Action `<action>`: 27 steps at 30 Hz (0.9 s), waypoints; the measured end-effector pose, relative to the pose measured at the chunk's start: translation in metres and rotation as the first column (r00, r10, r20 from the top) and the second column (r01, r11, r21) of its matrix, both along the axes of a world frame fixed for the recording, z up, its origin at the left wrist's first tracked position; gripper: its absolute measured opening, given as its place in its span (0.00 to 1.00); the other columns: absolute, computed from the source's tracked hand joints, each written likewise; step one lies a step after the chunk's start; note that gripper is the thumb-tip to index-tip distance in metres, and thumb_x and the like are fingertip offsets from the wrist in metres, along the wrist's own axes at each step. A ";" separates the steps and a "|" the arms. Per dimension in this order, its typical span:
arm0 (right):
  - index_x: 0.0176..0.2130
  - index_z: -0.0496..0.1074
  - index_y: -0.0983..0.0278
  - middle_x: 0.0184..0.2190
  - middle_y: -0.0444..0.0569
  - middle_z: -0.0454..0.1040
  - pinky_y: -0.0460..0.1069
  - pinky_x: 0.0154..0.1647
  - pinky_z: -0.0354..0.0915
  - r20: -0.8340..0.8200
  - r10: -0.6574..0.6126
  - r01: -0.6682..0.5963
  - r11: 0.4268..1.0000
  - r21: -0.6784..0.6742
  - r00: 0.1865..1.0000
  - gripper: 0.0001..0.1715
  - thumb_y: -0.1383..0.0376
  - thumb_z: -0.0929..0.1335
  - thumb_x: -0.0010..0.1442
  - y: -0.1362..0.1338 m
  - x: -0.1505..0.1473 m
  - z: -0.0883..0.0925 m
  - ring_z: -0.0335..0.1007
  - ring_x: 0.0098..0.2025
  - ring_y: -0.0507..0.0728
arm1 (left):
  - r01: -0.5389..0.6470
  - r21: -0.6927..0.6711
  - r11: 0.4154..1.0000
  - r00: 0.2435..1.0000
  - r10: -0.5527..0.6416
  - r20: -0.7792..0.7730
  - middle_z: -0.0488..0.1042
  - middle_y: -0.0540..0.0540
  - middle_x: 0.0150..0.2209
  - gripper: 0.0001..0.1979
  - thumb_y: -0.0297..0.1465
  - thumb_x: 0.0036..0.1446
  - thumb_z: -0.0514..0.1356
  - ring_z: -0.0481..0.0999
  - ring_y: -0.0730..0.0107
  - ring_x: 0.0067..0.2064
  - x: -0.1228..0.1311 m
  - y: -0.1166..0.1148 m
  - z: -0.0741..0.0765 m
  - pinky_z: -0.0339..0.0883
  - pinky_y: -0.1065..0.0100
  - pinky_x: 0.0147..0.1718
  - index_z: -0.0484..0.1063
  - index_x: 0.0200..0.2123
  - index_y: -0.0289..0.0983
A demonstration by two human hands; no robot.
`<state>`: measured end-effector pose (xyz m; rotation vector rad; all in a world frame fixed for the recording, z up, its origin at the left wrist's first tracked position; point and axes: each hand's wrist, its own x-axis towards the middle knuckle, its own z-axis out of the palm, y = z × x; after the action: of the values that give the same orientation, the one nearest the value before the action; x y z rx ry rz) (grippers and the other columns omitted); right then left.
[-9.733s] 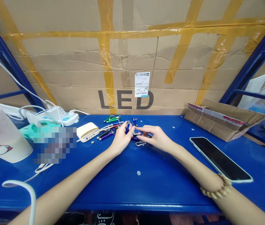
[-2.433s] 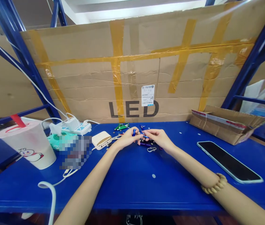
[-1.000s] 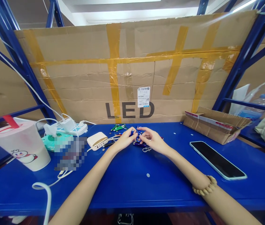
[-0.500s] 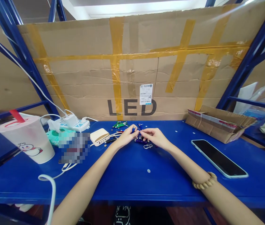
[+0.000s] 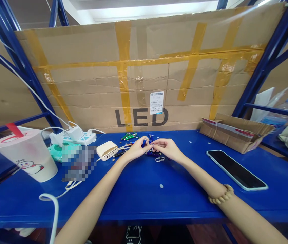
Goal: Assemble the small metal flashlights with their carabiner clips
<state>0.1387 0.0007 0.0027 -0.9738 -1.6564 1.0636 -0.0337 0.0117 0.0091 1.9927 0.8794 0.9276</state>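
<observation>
Okay, both hands are up over the middle of the blue steel shelf point(image 5: 159, 200), fingertips almost meeting. The left hand point(image 5: 136, 152) pinches a small blue metal cylinder point(image 5: 144, 143) between thumb and forefinger, while the right hand point(image 5: 168, 149) curls in just beside it, fingers bunched, and whether those fingers grip anything, I cannot tell from here. Right beneath them lies a heap of blue and purple cylinders point(image 5: 152, 153), with a silver carabiner point(image 5: 160, 159) just in front and green cylinders point(image 5: 128, 136) farther back. Over on the left, a cream power bank point(image 5: 107, 150) sits near a white power strip point(image 5: 80, 136) and a plastic cup point(image 5: 24, 154). To the right, a smartphone point(image 5: 236, 170) lies face up near a low cardboard box point(image 5: 235, 134), and a beaded bracelet point(image 5: 221, 195) circles the right wrist.
</observation>
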 end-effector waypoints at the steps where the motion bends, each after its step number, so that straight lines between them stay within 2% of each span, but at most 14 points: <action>1: 0.33 0.74 0.68 0.23 0.48 0.76 0.50 0.36 0.71 -0.010 0.002 -0.002 1.000 -0.021 1.000 0.18 0.58 0.72 0.44 0.000 0.001 0.001 0.74 0.28 0.55 | 0.007 -0.006 1.000 1.000 -0.007 -0.004 0.58 0.55 0.24 0.14 0.37 0.51 0.57 0.57 0.78 0.27 0.000 0.000 0.000 0.53 0.72 0.30 0.53 0.27 0.38; 6: 0.32 0.75 0.69 0.22 0.48 0.76 0.50 0.38 0.71 -0.070 -0.073 0.063 0.989 -0.130 0.995 0.14 0.63 0.73 0.43 0.000 0.005 0.007 0.74 0.28 0.54 | 0.048 -0.059 0.997 0.998 -0.049 -0.025 0.58 0.56 0.23 0.14 0.35 0.50 0.58 0.57 0.78 0.26 -0.003 0.001 0.000 0.53 0.73 0.29 0.53 0.26 0.38; 10: 0.32 0.74 0.70 0.23 0.49 0.77 0.48 0.38 0.72 -0.139 -0.147 0.104 0.954 -0.281 0.979 0.09 0.68 0.72 0.47 -0.001 0.005 0.010 0.75 0.28 0.52 | 0.051 -0.129 0.990 0.998 -0.055 -0.030 0.57 0.56 0.23 0.11 0.33 0.49 0.57 0.57 0.80 0.24 -0.004 0.000 0.000 0.53 0.73 0.27 0.54 0.26 0.37; 13: 0.31 0.72 0.70 0.25 0.52 0.77 0.46 0.38 0.72 -0.210 -0.156 0.069 0.927 -0.370 0.965 0.05 0.70 0.69 0.50 -0.002 0.004 0.012 0.76 0.29 0.52 | 0.089 -0.201 0.976 0.996 -0.084 0.037 0.61 0.56 0.21 0.11 0.33 0.51 0.56 0.58 0.80 0.23 -0.003 -0.001 0.001 0.52 0.74 0.25 0.53 0.27 0.37; 15: 0.35 0.72 0.69 0.26 0.52 0.78 0.46 0.38 0.72 -0.232 -0.132 0.035 0.924 -0.382 0.964 0.06 0.72 0.67 0.53 -0.004 0.003 0.013 0.76 0.30 0.53 | 0.125 -0.216 0.968 0.989 -0.103 0.110 0.65 0.54 0.22 0.12 0.33 0.52 0.55 0.58 0.80 0.22 -0.001 0.000 0.001 0.51 0.74 0.24 0.52 0.27 0.38; 19: 0.45 0.70 0.68 0.27 0.49 0.78 0.48 0.39 0.72 -0.187 -0.027 -0.038 0.941 -0.338 0.982 0.17 0.74 0.65 0.53 -0.006 0.002 0.013 0.76 0.29 0.52 | 0.126 -0.203 0.971 0.970 -0.078 0.230 0.66 0.52 0.23 0.14 0.36 0.54 0.55 0.57 0.81 0.21 0.001 0.004 -0.003 0.50 0.74 0.22 0.50 0.26 0.38; 23: 0.43 0.72 0.67 0.31 0.49 0.77 0.47 0.39 0.71 -0.117 0.062 -0.086 0.973 -0.215 0.991 0.16 0.70 0.67 0.53 -0.003 0.002 0.007 0.74 0.30 0.50 | 0.065 -0.201 0.978 0.955 -0.003 0.295 0.66 0.53 0.23 0.15 0.38 0.53 0.56 0.57 0.82 0.20 0.004 0.006 -0.006 0.49 0.75 0.21 0.51 0.27 0.38; 27: 0.41 0.72 0.67 0.28 0.47 0.76 0.47 0.33 0.69 -0.008 0.098 -0.098 0.992 -0.073 0.995 0.15 0.65 0.67 0.51 0.001 0.002 0.001 0.71 0.27 0.49 | 0.025 -0.204 0.979 0.957 0.036 0.289 0.64 0.55 0.21 0.16 0.39 0.52 0.57 0.57 0.82 0.20 0.005 0.005 -0.007 0.48 0.75 0.20 0.51 0.26 0.38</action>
<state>0.1405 0.0019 0.0034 -0.9445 -1.6864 1.1984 -0.0285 0.0170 0.0021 1.6275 0.7792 1.0560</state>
